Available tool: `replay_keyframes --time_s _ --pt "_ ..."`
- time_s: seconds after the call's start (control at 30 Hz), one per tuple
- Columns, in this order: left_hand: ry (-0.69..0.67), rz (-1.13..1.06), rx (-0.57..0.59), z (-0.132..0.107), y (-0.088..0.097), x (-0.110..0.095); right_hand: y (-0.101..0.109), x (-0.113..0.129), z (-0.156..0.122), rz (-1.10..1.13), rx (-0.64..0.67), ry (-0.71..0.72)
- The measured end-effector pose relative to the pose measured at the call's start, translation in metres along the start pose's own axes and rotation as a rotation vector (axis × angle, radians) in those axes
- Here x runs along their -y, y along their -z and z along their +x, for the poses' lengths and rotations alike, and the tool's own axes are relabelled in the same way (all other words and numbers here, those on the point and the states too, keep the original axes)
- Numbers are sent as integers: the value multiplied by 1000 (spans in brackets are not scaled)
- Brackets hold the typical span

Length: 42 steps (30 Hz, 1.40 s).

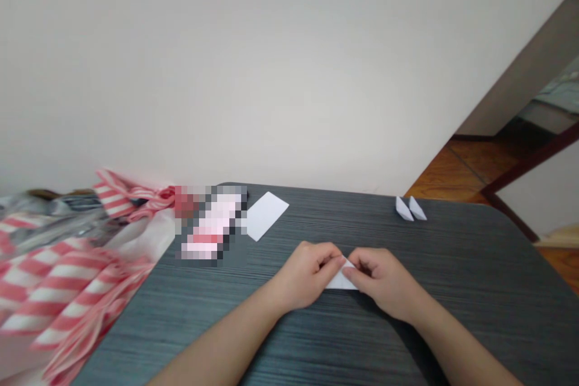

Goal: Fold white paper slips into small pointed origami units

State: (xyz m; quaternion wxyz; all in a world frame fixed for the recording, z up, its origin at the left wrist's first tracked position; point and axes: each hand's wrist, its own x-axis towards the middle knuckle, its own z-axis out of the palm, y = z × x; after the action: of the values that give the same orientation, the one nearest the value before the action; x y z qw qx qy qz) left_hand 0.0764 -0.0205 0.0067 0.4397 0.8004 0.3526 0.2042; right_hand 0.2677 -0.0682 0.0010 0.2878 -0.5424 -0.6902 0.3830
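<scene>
Between my two hands, near the middle of the table, is a piece of folded white paper (pixel 340 281) with a pointed top and a straight lower edge. My left hand (pixel 308 274) pinches it near the top, thumb and forefinger closed. On the other side, my right hand (pixel 379 278) grips its right part the same way. The fingers cover much of the paper, so its full shape is hidden. Two small folded white paper pieces (pixel 411 209) stand side by side at the table's far right.
A flat white sheet of paper (pixel 268 216) lies at the far left of the dark table (pixel 190 319), next to a pixelated phone-like object (pixel 212 223). Red-and-white striped cloth (pixel 67 283) is heaped beyond the left edge. A pale wall (pixel 289 72) rises behind.
</scene>
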Motion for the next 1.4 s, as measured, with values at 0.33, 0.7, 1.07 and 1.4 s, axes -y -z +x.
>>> replay_keyframes --time_s 0.33,0.7,1.07,1.4 --pt "-1 24 -23 1 3 -4 -1 -1 0 103 49 -80" --pt "44 -67 -7 0 1 -3 3 -5 0 205 19 -126" --pt "105 -165 -8 2 2 -7 2 -15 1 290 11 -164" --pt "143 -131 -15 2 -1 0 2 -23 0 228 -33 -203"
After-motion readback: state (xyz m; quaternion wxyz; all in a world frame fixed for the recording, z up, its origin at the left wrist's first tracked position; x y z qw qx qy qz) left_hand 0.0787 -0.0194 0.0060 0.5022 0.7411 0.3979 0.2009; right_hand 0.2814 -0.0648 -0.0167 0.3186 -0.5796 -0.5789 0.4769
